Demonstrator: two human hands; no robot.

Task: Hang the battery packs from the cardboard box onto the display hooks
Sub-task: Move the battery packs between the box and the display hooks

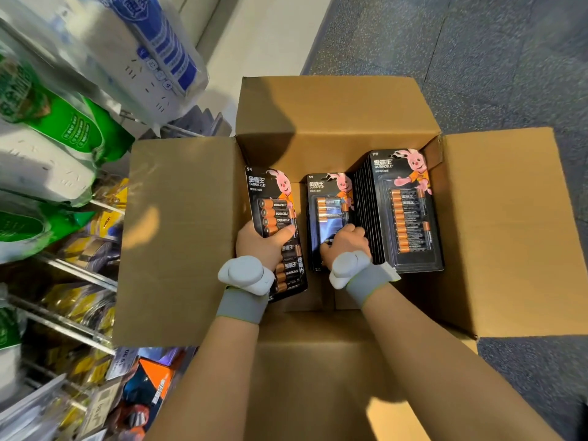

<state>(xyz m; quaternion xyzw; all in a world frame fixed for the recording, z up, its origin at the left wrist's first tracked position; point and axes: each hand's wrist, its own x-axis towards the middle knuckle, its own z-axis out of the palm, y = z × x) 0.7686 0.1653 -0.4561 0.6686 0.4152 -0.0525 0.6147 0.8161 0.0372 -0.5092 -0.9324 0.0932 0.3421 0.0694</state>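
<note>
Open cardboard box (334, 122) on floor, flaps folded out so both hands reach straight in. Landmark: the box.

Inside box, three groups of battery packs. Left: lifted pack (272, 203), upright and tilted, raised over more packs lying at box's left side. Middle: short stack (329, 211) standing on edge, faces toward camera. Right: tall stack (409, 211), taller cards packed front to back, leaning on right wall of box. Sorted by size, likely so matching packs go to matching hooks.

Left hand (261, 243) closed on lower end of lifted pack, thumb across front blister, other digits behind card, out of view. Gripped low, probably to leave top hang hole free for hook. Pack clear of its neighbours, ready to carry out.

Right hand (345, 241) curled over lower part of middle stack, digits bent down onto front pack. Touching, but whether a pack is pinched or just being separated: cannot tell. No pack lifted there.

Display rack (73, 275) left of box, outside left flap, metal rails and hanging goods, blurred. Target hooks not identifiable. No pack from box seen hung in view.

Grey bands with white modules on both wrists.

Judged step: picking from box, hanging not yet started for these packs.
</note>
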